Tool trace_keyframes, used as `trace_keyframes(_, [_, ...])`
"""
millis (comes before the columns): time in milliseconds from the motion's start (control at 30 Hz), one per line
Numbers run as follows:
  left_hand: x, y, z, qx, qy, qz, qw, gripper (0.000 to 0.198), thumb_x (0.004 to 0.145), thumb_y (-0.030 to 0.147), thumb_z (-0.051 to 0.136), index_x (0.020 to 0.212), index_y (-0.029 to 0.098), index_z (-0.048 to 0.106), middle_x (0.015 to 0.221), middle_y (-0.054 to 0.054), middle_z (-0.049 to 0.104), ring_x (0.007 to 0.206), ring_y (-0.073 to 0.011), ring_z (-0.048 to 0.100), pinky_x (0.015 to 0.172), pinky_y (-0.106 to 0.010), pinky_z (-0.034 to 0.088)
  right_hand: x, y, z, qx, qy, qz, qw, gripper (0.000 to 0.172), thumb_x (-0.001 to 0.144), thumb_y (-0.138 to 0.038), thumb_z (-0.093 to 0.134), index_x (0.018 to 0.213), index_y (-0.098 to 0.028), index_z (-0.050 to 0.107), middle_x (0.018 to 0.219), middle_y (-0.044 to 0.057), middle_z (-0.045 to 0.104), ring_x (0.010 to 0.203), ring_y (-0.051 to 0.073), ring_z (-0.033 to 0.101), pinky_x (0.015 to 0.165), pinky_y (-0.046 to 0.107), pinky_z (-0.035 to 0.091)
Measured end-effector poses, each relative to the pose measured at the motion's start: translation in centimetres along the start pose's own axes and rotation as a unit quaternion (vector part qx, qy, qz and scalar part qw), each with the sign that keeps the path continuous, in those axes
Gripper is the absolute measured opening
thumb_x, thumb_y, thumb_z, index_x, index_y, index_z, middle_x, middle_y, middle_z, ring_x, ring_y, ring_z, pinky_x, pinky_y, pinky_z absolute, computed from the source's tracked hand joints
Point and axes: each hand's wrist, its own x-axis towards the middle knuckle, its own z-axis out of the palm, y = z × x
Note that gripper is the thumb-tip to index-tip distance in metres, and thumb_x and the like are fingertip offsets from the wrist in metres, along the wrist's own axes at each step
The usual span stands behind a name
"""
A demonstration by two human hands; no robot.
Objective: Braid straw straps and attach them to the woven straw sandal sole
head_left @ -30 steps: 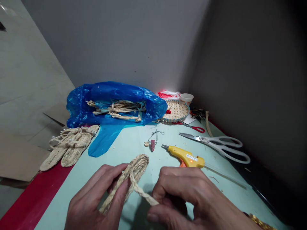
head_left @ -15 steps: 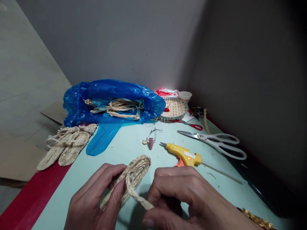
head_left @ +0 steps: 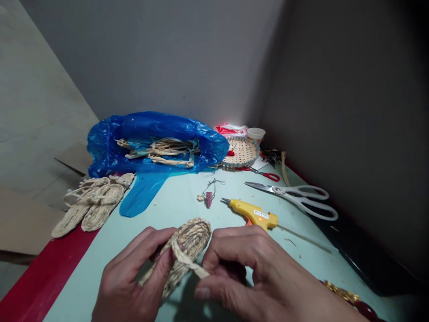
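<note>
A small woven straw sole [head_left: 191, 243] lies at the near edge of the pale green table [head_left: 177, 205]. My left hand [head_left: 134, 279] grips its near end, thumb pressed on the weave. My right hand [head_left: 258, 277] pinches a braided straw strap [head_left: 189, 264] that runs from the sole's top to my fingertips. Both hands are closed on the straw work.
A yellow glue gun [head_left: 254, 213] lies just beyond my right hand, white scissors [head_left: 298, 199] farther right. A finished pair of straw sandals [head_left: 90, 208] sits at the left edge beside a blue plastic bag [head_left: 154, 143] of straw. A woven tray [head_left: 241, 153], red scissors [head_left: 264, 173] and a cup [head_left: 256, 133] stand at the back.
My right hand has drawn the strap in closer to the sole, so the strap is shorter and more bent. The left hand keeps its grip.
</note>
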Motion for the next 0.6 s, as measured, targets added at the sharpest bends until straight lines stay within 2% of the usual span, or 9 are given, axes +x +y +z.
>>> trace_keyframes(167, [0.1, 0.2, 0.1, -0.020, 0.001, -0.036, 0.999, 0.014, 0.086, 0.032, 0.061, 0.093, 0.029, 0.072, 0.085, 0.002, 0.072, 0.082, -0.0178, 0.068, 0.068, -0.022, 0.051, 0.1, 0.0, 0.0, -0.013, -0.007, 0.013, 1.000, 0.030, 0.090, -0.030, 0.068, 0.067, -0.019, 0.051, 0.068, -0.008, 0.052, 0.068, 0.009, 0.050, 0.063, 0.021, 0.037])
trace_keyframes(267, [0.3, 0.3, 0.1, -0.014, 0.021, -0.037, 0.999, 0.014, 0.085, 0.035, 0.061, 0.091, 0.030, 0.073, 0.088, 0.002, 0.075, 0.078, -0.0172, 0.068, 0.070, -0.022, 0.052, 0.0, 0.0, 0.1, -0.020, -0.001, 0.007, 1.000, 0.030, 0.089, -0.029, 0.068, 0.067, -0.019, 0.051, 0.067, -0.008, 0.051, 0.067, 0.009, 0.050, 0.061, 0.021, 0.037])
trace_keyframes(367, [0.6, 0.2, -0.2, 0.016, 0.033, -0.013, 0.999, 0.013, 0.086, 0.034, 0.060, 0.090, 0.029, 0.073, 0.089, 0.002, 0.076, 0.076, -0.0169, 0.070, 0.068, -0.022, 0.054, -0.1, 0.0, 0.3, -0.028, 0.014, -0.003, 1.000, 0.030, 0.087, -0.028, 0.071, 0.066, -0.019, 0.052, 0.066, -0.008, 0.051, 0.065, 0.008, 0.050, 0.060, 0.020, 0.037])
trace_keyframes(600, [0.7, 0.0, -1.0, 0.098, 0.006, 0.038, 0.994, 0.016, 0.088, 0.025, 0.061, 0.100, 0.029, 0.070, 0.088, 0.003, 0.073, 0.077, -0.0135, 0.070, 0.073, -0.015, 0.051, -0.1, -0.3, 0.3, -0.042, 0.022, -0.020, 0.999, 0.030, 0.082, -0.026, 0.074, 0.062, -0.019, 0.053, 0.063, -0.006, 0.055, 0.061, 0.009, 0.053, 0.051, 0.017, 0.036])
